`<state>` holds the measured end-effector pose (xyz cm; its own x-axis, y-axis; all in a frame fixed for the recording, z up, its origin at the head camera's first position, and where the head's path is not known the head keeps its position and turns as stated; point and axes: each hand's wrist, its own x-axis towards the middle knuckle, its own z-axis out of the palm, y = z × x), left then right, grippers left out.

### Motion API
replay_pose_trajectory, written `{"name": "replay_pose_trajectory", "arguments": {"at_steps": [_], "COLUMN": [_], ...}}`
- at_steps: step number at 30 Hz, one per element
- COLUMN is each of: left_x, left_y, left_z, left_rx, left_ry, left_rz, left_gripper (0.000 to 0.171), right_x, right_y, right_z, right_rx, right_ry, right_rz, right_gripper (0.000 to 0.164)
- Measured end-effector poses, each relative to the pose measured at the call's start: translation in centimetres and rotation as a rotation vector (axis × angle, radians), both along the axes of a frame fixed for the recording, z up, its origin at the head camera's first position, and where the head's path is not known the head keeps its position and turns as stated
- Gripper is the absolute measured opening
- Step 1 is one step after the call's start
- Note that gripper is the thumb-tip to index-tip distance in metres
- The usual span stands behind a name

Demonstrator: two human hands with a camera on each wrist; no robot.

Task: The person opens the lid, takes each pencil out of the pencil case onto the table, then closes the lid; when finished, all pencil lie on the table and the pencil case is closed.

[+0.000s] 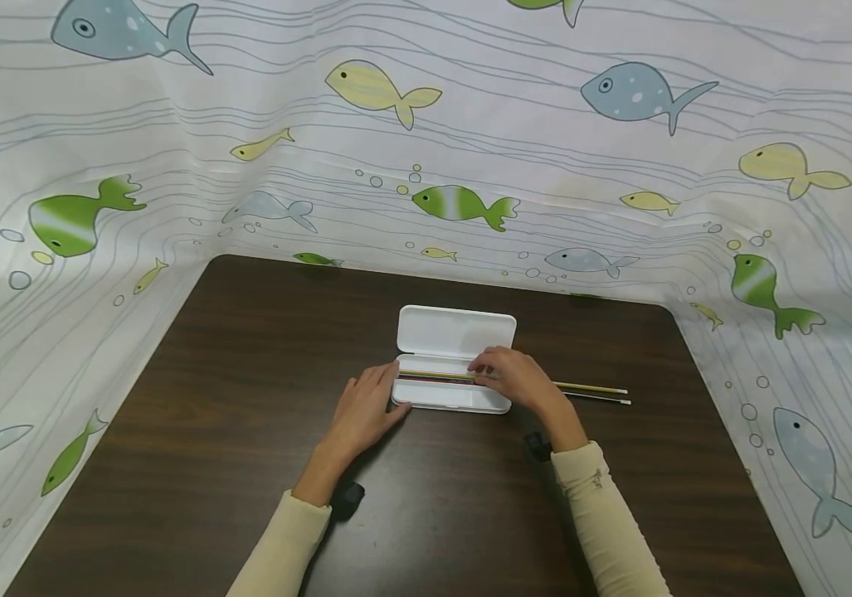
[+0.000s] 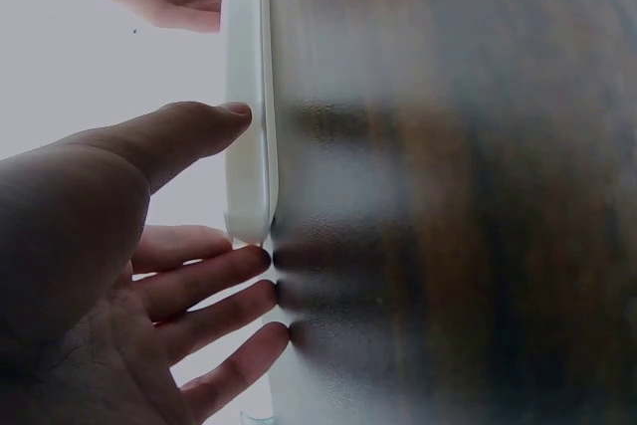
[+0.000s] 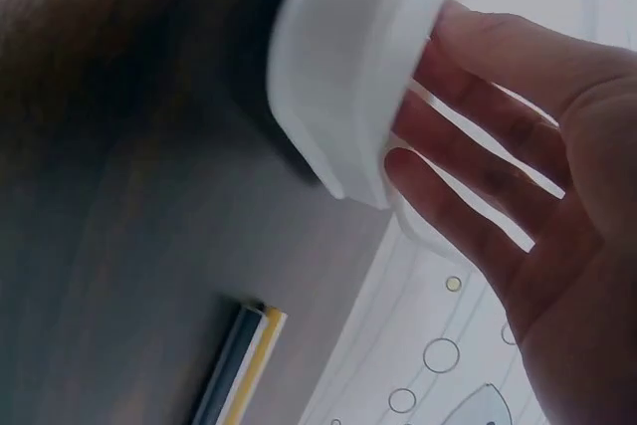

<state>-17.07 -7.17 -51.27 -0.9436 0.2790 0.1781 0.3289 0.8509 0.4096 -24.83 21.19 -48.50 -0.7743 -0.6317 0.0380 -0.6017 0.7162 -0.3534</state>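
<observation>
A white pencil case (image 1: 433, 396) lies on the table with its lid (image 1: 455, 332) swung back. Several pencils (image 1: 433, 378) lie lengthwise inside it. My left hand (image 1: 366, 406) rests against the case's left end, fingers fairly straight and thumb at the front wall; the left wrist view shows the fingertips down by the tabletop. Over the right half of the case, my right hand (image 1: 511, 375) reaches in with bent fingers close above the pencils. Its fingertips are partly hidden by the case wall (image 3: 338, 67), and I cannot tell whether they pinch a pencil.
Two more pencils (image 1: 591, 387) lie side by side on the dark wooden table (image 1: 261, 332), right of the case and partly behind the right hand. A white fish-print cloth (image 1: 366, 166) rises along the back and both sides of the table.
</observation>
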Motion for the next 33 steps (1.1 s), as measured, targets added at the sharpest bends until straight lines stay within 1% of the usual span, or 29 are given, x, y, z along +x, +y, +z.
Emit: {"name": "replay_pose_trajectory", "arguments": {"at_steps": [4, 9, 15, 19, 26, 33], "left_x": [-0.08, -0.12, -0.11, -0.06, 0.07, 0.15], "left_y": [-0.02, 0.02, 0.01, -0.03, -0.02, -0.02], "left_z": [0.03, 0.07, 0.07, 0.05, 0.06, -0.04], "left_rx": [-0.003, 0.003, -0.002, 0.0, 0.006, 0.004], "left_ry": [-0.008, 0.012, -0.012, -0.02, 0.005, 0.014], "left_rz": [-0.002, 0.002, 0.0, -0.002, 0.002, 0.003], "left_gripper": [0.073, 0.073, 0.073, 0.073, 0.073, 0.073], "right_x": [-0.2, -0.11, 0.05, 0.1, 0.23, 0.28], "right_y": [-0.21, -0.51, -0.66, -0.56, -0.58, -0.3], "right_z": [-0.48, -0.31, -0.24, -0.28, -0.28, 0.27], "right_rx": [0.01, 0.022, 0.022, 0.012, -0.009, 0.001], "right_ry": [-0.01, 0.007, -0.005, 0.004, -0.001, 0.1], "right_rz": [0.0, 0.003, -0.002, 0.0, -0.01, -0.011], "right_gripper": [0.018, 0.019, 0.018, 0.016, 0.013, 0.015]}}
